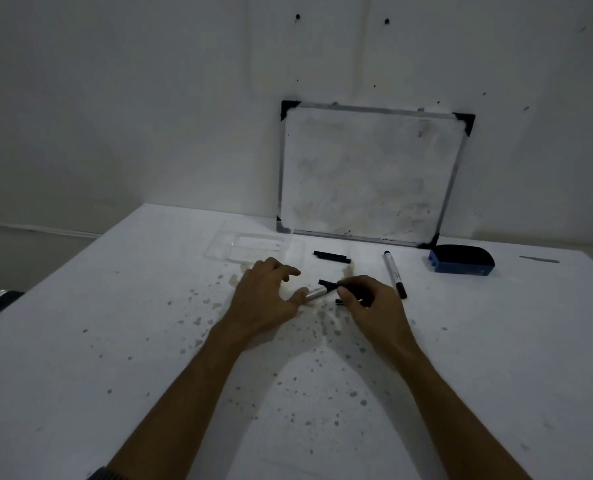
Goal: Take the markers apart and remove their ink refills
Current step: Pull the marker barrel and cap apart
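My left hand (265,296) pinches the end of a white marker barrel (317,292) between thumb and fingers. The barrel's black tip section (328,285) points up and to the right. My right hand (369,303) grips a black marker piece (352,292) right beside that tip; a small dark part (339,301) peeks out under its thumb. A whole marker (394,273) with a white body and black ends lies to the right. Two black refill sticks (332,257) lie side by side behind my hands.
A clear plastic tray (250,247) sits at the back left of the stained white table (149,358). A small whiteboard (367,174) leans on the wall. A blue and black eraser (461,261) rests at the right, a thin grey strip (539,260) beyond it.
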The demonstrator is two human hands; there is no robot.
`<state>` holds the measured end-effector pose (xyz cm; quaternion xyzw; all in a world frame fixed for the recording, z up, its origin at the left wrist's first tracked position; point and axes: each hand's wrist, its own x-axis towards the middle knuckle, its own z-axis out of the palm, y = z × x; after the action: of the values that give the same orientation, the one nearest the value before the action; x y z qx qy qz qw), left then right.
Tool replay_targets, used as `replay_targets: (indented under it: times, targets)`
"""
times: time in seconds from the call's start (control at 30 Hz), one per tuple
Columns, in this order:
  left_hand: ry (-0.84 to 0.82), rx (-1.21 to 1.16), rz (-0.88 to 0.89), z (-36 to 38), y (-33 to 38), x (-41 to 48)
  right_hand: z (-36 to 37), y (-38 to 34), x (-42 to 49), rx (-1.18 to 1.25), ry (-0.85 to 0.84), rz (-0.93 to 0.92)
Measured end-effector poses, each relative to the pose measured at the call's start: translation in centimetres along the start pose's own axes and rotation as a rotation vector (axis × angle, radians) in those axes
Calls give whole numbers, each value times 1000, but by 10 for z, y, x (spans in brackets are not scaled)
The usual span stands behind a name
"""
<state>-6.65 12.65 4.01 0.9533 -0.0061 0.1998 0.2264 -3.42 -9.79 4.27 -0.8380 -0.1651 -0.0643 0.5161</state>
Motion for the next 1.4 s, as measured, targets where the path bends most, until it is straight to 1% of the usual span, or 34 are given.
replay_targets:
  times: [0.1,0.17,0.23,0.27,0.33,0.4,0.47,0.6,0.7,0.83,0.93,1.03,1.1,1.2,1.27,1.33,1.4]
  targets:
    - [21,-23,-113,-29,-22,-1,13,-15,6,-98,-16,-78]
    - [148,-69,-228,-39,-46,-7,24,-30,13,-140,-31,-147]
    - [276,-59,-393,-42,-72,-15,38,-47,25,-205,-55,-227]
    - [284,-27,-462,-42,-82,-18,46,-55,34,-227,-63,-255]
    - [207,51,-525,-38,-98,-21,62,-71,56,-252,-65,-266]
    - [115,101,-520,-33,-106,-21,81,-82,82,-272,-68,-259]
    - [75,130,-494,-29,-110,-19,99,-88,107,-315,-90,-252]
    - [79,156,-467,-25,-113,-17,131,-88,152,-442,-183,-201]
    - [80,192,-457,-23,-114,-17,148,-85,178,-548,-317,-123]
    - [103,190,-450,-20,-116,-16,157,-83,199,-694,-498,-98]
    - [117,199,-446,-17,-118,-15,161,-77,206,-741,-577,-66]
    - [107,198,-456,-17,-118,-15,161,-74,208,-743,-583,-62]
    - [147,171,-449,-20,-115,-14,154,-79,204,-700,-573,-81]
    - [191,189,-402,-24,-101,-12,133,-95,184,-578,-459,-145]
    - [235,158,-339,-25,-88,-12,114,-103,160,-473,-358,-207]
    - [264,90,-241,-21,-77,-13,94,-104,130,-419,-281,-271]
    - [217,11,-145,-15,-66,-17,73,-96,98,-420,-277,-300]
